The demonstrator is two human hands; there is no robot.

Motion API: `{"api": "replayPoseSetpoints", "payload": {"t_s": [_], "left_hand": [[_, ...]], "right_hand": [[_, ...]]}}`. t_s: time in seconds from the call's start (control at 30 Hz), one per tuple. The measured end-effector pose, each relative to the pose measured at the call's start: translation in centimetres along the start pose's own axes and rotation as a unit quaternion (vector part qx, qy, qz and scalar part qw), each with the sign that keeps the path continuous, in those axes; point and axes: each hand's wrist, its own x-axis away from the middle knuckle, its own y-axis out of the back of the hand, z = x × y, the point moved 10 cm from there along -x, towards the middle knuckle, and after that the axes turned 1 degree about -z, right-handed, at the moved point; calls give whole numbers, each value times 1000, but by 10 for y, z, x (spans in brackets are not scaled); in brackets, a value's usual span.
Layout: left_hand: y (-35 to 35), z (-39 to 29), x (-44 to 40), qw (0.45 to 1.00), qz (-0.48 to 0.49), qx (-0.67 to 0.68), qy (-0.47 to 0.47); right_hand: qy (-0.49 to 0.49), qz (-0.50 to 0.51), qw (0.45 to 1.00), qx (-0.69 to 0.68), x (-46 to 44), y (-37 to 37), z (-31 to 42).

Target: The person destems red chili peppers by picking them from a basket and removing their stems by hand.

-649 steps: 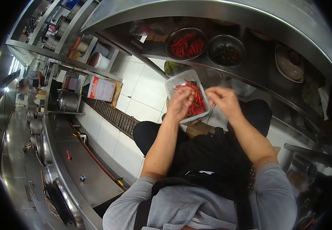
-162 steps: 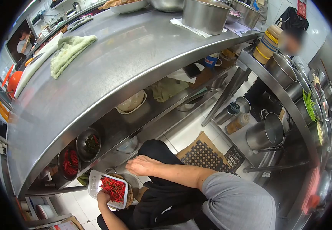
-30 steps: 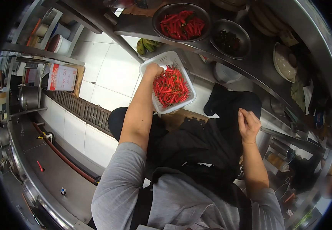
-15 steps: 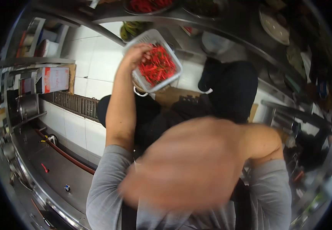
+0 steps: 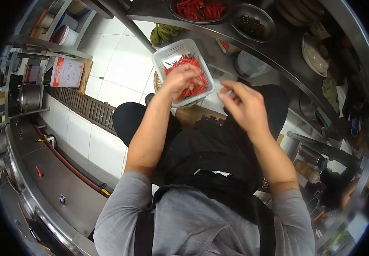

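- Chillies, slim and bright red (image 5: 196, 90), lie in a loose heap, and they're all inside the white perforated plastic basket (image 5: 171, 54), low between the knees and tilted slantwise in view!
- Left hand (image 5: 179, 81) right over that heap, palm partly turned inward, fingers loosely bent rather than clenched; whether a chilli sits between the fingertips, I cannot tell from here.
- Right hand (image 5: 245, 104) out to the side, clear of the basket's rim, thumb and forefinger curving toward each other, the rest folded in; any small thing pinched there is too fine to make out, so no call on that grip.
- Both forearms reach forward from short grey sleeves (image 5: 122, 200), across a black apron (image 5: 201, 153) with dark-trousered knees on either side.
- Just beyond the basket, a bunch of green bananas (image 5: 163, 33), close to its far corner!
- Up on the dark steel shelf (image 5: 286, 48), a round metal bowl (image 5: 199, 21) full of more red chillies, partly cut off by the view's top edge.
- Beside it, a second metal bowl (image 5: 246, 35) carrying dark green pieces with a touch of red.
- Further right along the shelf, a pale oval ceramic dish (image 5: 315, 57).
- Off left, a red-and-white carton with handwriting (image 5: 68, 72), near the slatted brown floor grate (image 5: 90, 109).
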Motion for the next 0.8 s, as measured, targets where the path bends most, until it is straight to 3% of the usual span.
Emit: {"api": "replayPoseSetpoints", "payload": {"t_s": [0.07,0.13,0.33,0.53,0.8], "left_hand": [[-16,7,1,999,36,10,3],[-30,9,1,997,70,19,5],[-40,12,2,995,94,14,-5],[-39,16,-4,995,95,10,-14],[-50,13,-5,977,138,160,-13]], "right_hand": [[-50,-11,999,6,-1,-22,-67],[-183,44,981,-48,4,-49,-115],[-240,67,942,-224,4,-77,-126],[-251,22,944,-213,2,-69,-138],[-184,-14,968,-173,-6,-53,-124]]}}
